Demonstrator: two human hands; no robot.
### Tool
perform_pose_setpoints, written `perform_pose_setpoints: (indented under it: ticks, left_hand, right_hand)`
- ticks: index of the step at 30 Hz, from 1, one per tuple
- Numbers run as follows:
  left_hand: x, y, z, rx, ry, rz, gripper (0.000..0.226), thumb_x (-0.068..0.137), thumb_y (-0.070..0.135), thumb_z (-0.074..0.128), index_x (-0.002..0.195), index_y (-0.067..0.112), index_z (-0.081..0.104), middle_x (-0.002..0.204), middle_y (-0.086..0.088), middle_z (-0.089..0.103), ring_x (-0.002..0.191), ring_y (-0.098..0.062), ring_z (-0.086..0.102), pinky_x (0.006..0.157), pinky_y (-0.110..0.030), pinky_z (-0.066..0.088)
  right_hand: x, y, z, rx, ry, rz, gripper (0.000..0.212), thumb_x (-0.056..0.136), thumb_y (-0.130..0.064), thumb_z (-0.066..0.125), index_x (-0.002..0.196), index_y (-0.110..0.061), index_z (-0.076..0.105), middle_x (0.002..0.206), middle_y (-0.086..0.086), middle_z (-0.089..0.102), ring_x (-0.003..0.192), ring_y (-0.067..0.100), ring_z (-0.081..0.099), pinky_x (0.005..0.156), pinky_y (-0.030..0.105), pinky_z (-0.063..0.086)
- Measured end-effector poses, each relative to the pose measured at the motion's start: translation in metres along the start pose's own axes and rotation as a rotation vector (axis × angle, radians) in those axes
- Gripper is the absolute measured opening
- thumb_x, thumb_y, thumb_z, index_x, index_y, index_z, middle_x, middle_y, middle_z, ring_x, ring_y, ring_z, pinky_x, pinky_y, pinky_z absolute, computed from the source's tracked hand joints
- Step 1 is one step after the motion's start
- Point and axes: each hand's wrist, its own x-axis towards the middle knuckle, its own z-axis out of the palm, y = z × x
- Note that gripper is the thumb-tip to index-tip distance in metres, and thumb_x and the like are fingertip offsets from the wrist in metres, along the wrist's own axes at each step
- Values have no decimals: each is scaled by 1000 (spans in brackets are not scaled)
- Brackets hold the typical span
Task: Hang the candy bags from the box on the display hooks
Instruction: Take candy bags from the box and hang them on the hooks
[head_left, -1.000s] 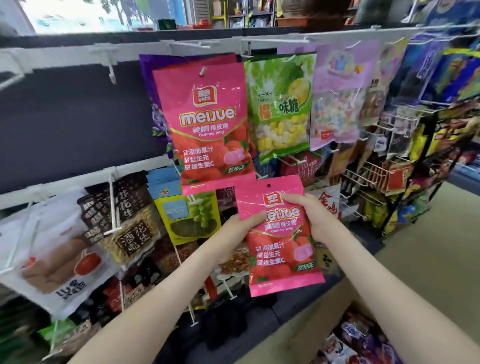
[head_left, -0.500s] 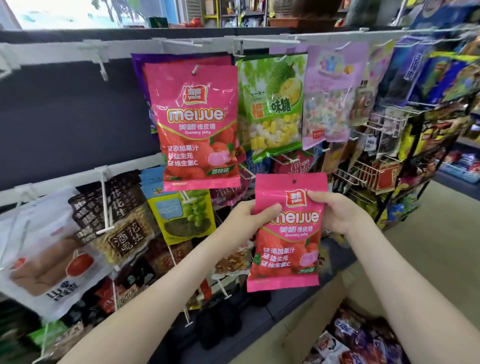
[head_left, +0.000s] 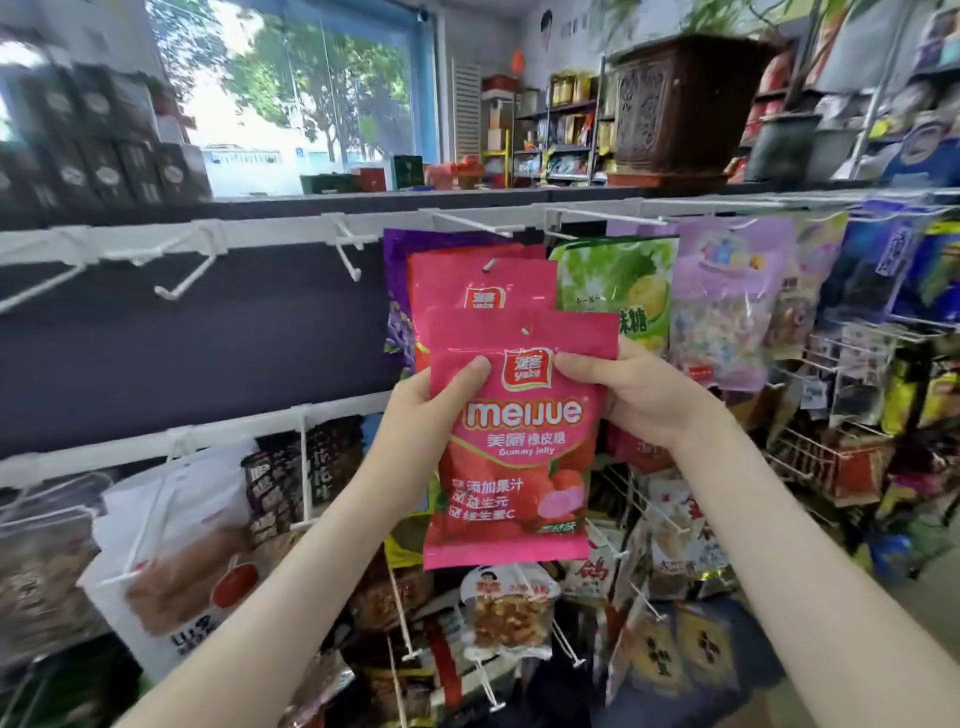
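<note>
Pink gummy bag (head_left: 514, 447) held upright before hung pink bag (head_left: 480, 283), left hand (head_left: 431, 410) and right hand (head_left: 631, 395) pinching its upper edges; likely light, soft, slick film, so grip near punched hole (head_left: 525, 330).

Daylight comes in through the window (head_left: 291, 93), above and left of the pink candy bag (head_left: 519, 441), and blows the glass out to near white in patches. The bag is evenly lit and the sharpest thing in view, its lettering readable, with a soft sheen near its top. Left of the bag the white hooks (head_left: 182, 270) and dark boxes (head_left: 104, 156) smear with motion blur; right of it the hanging packets (head_left: 727, 312) are soft. Above the bag the white rail (head_left: 260, 234) bows with wide-angle distortion. Below it the lower packets (head_left: 509, 608) sit dimmer.
</note>
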Motion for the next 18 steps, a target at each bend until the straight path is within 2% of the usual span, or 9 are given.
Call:
perform_pose_setpoints:
  ticks: [2,5,7,13,16,18]
  left_hand:
    - [3,19,-12,-43,84,4,16,87,28,63,94,14,68,86,-9,75,75,-23,71,69,-35,59]
    - [6,48,-34,-44,176,44,19,88,27,63,98,12,67,86,-10,75,73,-24,72,63,-32,58]
    - [6,64,-49,-31,253,82,21,87,30,65,99,12,68,86,-10,75,74,-24,72,65,-34,59]
    - [7,80,-88,-21,446,166,19,88,28,66,95,10,67,84,-13,74,72,-27,72,67,-38,59]
    - [6,74,-102,-21,478,155,22,88,27,66,99,9,67,86,-14,74,74,-29,71,70,-41,59]
    - [7,68,-108,3,482,140,23,88,28,66,101,9,66,86,-14,74,76,-31,71,72,-42,58]
  right_hand:
    - [18,-10,22,5,18,-80,28,75,-17,66,103,-13,66,96,5,73,86,21,69,77,34,58]
    - [45,-21,56,2,40,-161,22,79,-13,65,100,-10,67,94,9,73,84,24,69,78,36,57]
    - [61,-25,77,-15,47,-184,17,83,-8,64,99,-10,68,94,11,72,84,26,69,78,39,57]
    - [95,-28,126,-57,17,-151,14,82,-14,70,96,-14,68,93,10,74,86,29,70,81,43,56]
    - [102,-19,139,-45,40,-128,11,81,-16,72,91,-13,69,88,10,74,81,28,71,78,41,58]
    - [105,-11,141,-31,62,-103,16,80,-19,73,94,-12,69,88,10,74,81,29,71,78,43,58]
